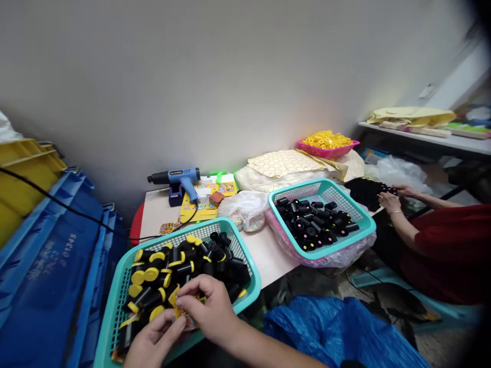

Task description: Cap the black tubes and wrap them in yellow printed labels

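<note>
Left hand [155, 340]: narrow, fingertips pinching the near side of a printed piece [184, 318]. Right hand [213, 309]: narrow too, thumb and fingers on its far and right side. Piece lies between the two sets of fingertips, over the near edge of the basket [256, 278] — neither hand clearly nearer. Its long axis: cannot tell, fingers cover much of it. Black tubes [143, 296], many yellow-capped, lie at mixed angles just left and far of the hands. Farther — heat gun [180, 177].
</note>
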{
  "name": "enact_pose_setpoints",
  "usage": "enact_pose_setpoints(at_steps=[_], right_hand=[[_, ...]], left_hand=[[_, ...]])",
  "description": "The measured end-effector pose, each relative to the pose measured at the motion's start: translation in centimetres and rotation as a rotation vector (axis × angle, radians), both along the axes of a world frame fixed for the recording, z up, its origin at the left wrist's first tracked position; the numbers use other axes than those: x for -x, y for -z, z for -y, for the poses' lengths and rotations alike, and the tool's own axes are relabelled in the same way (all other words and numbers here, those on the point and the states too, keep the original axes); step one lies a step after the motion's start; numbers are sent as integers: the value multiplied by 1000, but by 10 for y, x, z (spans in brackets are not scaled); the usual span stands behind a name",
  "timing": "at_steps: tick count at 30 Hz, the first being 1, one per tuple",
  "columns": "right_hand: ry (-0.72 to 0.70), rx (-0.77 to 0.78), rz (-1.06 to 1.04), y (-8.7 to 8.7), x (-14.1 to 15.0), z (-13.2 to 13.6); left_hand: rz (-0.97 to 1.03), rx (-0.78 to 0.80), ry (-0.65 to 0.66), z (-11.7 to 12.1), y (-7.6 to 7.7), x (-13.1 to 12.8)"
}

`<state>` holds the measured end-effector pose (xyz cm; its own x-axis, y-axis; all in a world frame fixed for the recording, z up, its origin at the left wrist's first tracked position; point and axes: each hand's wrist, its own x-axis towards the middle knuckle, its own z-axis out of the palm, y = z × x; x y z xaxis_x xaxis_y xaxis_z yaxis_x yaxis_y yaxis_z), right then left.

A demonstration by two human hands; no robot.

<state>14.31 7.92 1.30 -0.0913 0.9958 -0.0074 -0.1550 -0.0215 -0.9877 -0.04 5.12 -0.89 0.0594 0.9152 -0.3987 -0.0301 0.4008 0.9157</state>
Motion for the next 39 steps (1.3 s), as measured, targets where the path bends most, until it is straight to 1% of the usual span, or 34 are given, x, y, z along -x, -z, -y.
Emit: enact_pose_setpoints(at_steps=[1, 2, 4, 6, 9, 12, 14, 17, 18, 20, 22, 23, 25, 26, 29, 30, 31, 33, 34, 35, 37, 39], right_hand=[[-30, 9, 6, 0, 1, -1], [-92, 37, 17, 0, 1, -1], [-258, 108, 73, -1, -1, -4], [-374, 123, 163, -2, -4, -8], [-447, 132, 249, -2, 0, -11], [-494, 161, 302, 1, 12, -8], [-474, 175, 263, 4, 21, -5], [-415, 234, 126, 6, 35, -2], [-389, 230, 110, 7, 39, -1], [-347, 189, 140, 6, 46, -1], [-357, 134, 202, 4, 51, -4], [-376, 107, 240, 2, 52, -8], [-382, 1, 365, -3, 52, -20], [-359, -98, 470, -6, 51, -28], [-291, -452, 895, -15, 47, -58], [-300, -530, 1025, -16, 46, -67], [-329, -568, 1122, -15, 45, -76], [-406, -563, 1205, -10, 43, -90], [-426, -549, 1200, -5, 42, -94], [-410, -543, 1167, -1, 40, -96], [-274, -537, 1039, 5, 35, -94], [-133, -490, 847, 6, 27, -85]], left_hand=[[-9, -27, 4, -1, 0, 1], [-34, -59, 1, -1, 0, 2], [-116, -137, 20, 0, -4, 6], [-199, -209, 63, 4, -10, 12], [-286, -274, 92, 14, -18, 21], [-312, -289, 41, 23, -20, 30], [-291, -277, 9, 27, -19, 37], [-222, -266, -40, 28, -19, 44], [-173, -268, -86, 27, -18, 45], [-43, -269, -220, 25, -16, 44], [63, -266, -336, 22, -12, 43], [83, -263, -368, 21, -10, 43], [52, -242, -406, 19, -6, 45], [18, -225, -422, 19, -5, 47], [-79, -185, -464, 22, -3, 57], [-99, -184, -481, 23, -2, 60], [-111, -187, -502, 25, -2, 62], [-122, -195, -557, 29, -3, 67], [-126, -201, -582, 31, -4, 68], [-127, -208, -599, 33, -5, 69], [-112, -223, -616, 35, -6, 70], [-57, -222, -622, 36, -8, 68]])
